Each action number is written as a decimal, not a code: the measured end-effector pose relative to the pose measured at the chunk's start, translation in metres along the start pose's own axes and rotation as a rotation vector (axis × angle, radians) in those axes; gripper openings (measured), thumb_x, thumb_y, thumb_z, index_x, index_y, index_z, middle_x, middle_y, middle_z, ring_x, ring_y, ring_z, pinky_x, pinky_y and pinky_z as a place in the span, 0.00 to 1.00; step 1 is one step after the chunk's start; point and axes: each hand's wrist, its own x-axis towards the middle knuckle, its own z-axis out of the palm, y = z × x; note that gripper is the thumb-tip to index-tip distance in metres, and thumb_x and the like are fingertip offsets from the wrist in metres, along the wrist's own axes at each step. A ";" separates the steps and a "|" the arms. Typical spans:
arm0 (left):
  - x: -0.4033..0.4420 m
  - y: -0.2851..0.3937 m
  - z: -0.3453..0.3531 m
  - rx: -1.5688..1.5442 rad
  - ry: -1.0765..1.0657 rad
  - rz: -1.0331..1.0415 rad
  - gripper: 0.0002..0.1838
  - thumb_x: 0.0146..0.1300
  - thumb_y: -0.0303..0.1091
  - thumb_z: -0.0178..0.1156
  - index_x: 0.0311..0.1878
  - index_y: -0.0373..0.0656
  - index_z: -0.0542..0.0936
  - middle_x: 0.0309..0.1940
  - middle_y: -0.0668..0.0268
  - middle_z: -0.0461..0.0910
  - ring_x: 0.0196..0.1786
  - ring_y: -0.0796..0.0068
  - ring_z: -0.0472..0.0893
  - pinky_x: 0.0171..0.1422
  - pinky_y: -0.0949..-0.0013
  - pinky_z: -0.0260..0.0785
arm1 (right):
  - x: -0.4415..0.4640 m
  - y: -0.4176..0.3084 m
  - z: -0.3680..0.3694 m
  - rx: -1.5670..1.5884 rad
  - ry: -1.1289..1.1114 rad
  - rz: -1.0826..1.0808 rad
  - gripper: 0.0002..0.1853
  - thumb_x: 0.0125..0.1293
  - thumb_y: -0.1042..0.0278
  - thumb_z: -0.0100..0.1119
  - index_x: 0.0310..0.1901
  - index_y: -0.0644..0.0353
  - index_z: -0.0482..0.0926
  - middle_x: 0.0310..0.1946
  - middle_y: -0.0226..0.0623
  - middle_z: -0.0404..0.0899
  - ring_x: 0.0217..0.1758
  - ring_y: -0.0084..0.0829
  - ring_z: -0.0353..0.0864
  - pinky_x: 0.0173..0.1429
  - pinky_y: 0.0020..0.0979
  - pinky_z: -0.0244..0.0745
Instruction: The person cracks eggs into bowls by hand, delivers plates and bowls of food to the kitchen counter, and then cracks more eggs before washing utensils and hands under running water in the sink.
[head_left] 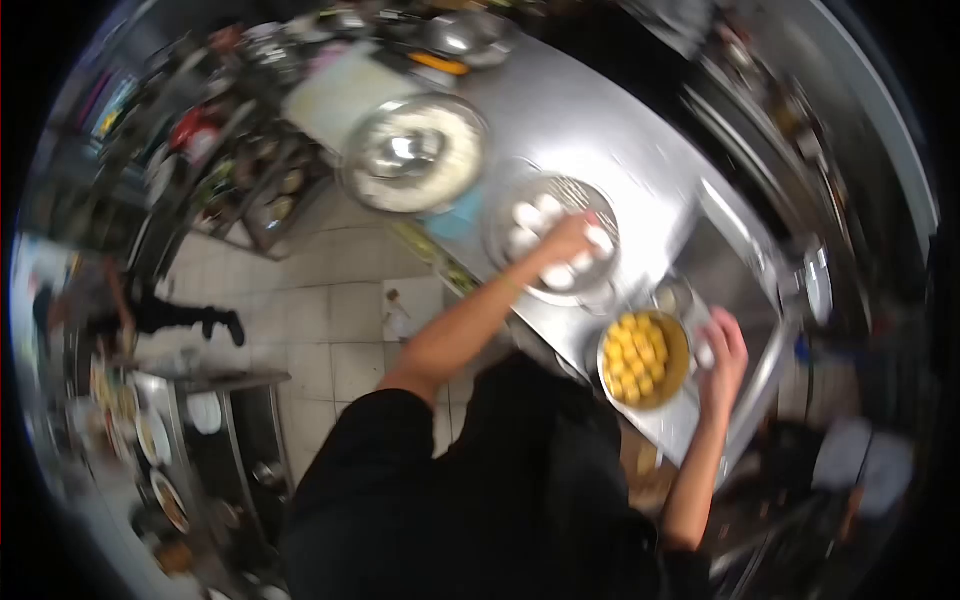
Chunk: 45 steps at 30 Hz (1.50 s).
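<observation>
A perforated metal strainer (pixel 580 195) on the steel counter holds several white eggs (pixel 558 276). My left hand (pixel 570 240) reaches into it, its fingers at an egg (pixel 599 240) on the right side; blur hides whether they grip it. Farther right, my right hand (pixel 727 352) is closed around a white egg (pixel 705 354), beside a round metal pot (pixel 682 345). Inside the pot lie several round, yellow pieces that look like egg yolks (pixel 635 358). A small clear bowl or cup (pixel 673 295) stands just behind the pot.
A large bowl (pixel 350 185) of pale food with a metal bowl (pixel 405 150) in it stands left of the strainer, by a cutting board (pixel 350 95). A sink (pixel 715 255) lies at right. Other people stand at far left (pixel 90 300) and lower right (pixel 860 455).
</observation>
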 end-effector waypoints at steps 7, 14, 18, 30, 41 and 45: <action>-0.068 0.174 -0.038 -0.666 -0.334 -0.075 0.21 0.56 0.22 0.63 0.53 0.37 0.70 0.34 0.63 0.80 0.38 0.80 0.79 0.39 0.78 0.72 | -0.005 -0.029 0.047 -0.486 -0.242 -0.201 0.24 0.56 0.67 0.66 0.56 0.59 0.76 0.36 0.32 0.83 0.44 0.22 0.77 0.56 0.28 0.68; -0.106 0.207 0.001 -0.464 -0.294 -0.008 0.18 0.58 0.23 0.61 0.52 0.33 0.74 0.36 0.63 0.81 0.38 0.81 0.78 0.43 0.77 0.72 | -0.025 -0.004 0.025 -0.369 -0.252 -0.147 0.24 0.55 0.70 0.66 0.55 0.61 0.77 0.40 0.38 0.83 0.45 0.23 0.79 0.53 0.27 0.72; -0.113 0.220 0.015 -0.054 -0.338 0.081 0.17 0.54 0.24 0.61 0.48 0.34 0.75 0.25 0.60 0.79 0.25 0.81 0.76 0.32 0.72 0.69 | -0.031 0.002 0.009 -0.388 -0.281 -0.230 0.24 0.52 0.74 0.63 0.54 0.62 0.77 0.40 0.42 0.83 0.44 0.25 0.81 0.54 0.27 0.72; -0.131 0.211 0.044 0.285 -0.108 0.067 0.20 0.51 0.23 0.58 0.50 0.39 0.77 0.35 0.53 0.79 0.32 0.59 0.81 0.40 0.63 0.73 | -0.003 0.044 -0.019 -0.376 -0.371 -0.316 0.21 0.49 0.69 0.60 0.49 0.55 0.81 0.42 0.46 0.82 0.43 0.45 0.82 0.51 0.37 0.75; -0.129 0.246 0.026 0.479 -0.165 0.001 0.26 0.49 0.35 0.70 0.52 0.37 0.77 0.39 0.54 0.81 0.39 0.59 0.81 0.43 0.64 0.72 | 0.019 0.033 -0.023 -0.628 -0.627 -0.889 0.31 0.52 0.62 0.63 0.62 0.41 0.70 0.33 0.32 0.81 0.34 0.36 0.81 0.34 0.35 0.75; -0.122 0.212 0.037 0.023 -0.207 -0.133 0.30 0.49 0.22 0.68 0.58 0.34 0.71 0.45 0.58 0.80 0.45 0.72 0.81 0.51 0.70 0.73 | 0.017 0.048 -0.028 -0.430 -0.628 -0.640 0.22 0.48 0.54 0.65 0.49 0.39 0.80 0.30 0.37 0.81 0.33 0.41 0.80 0.34 0.40 0.72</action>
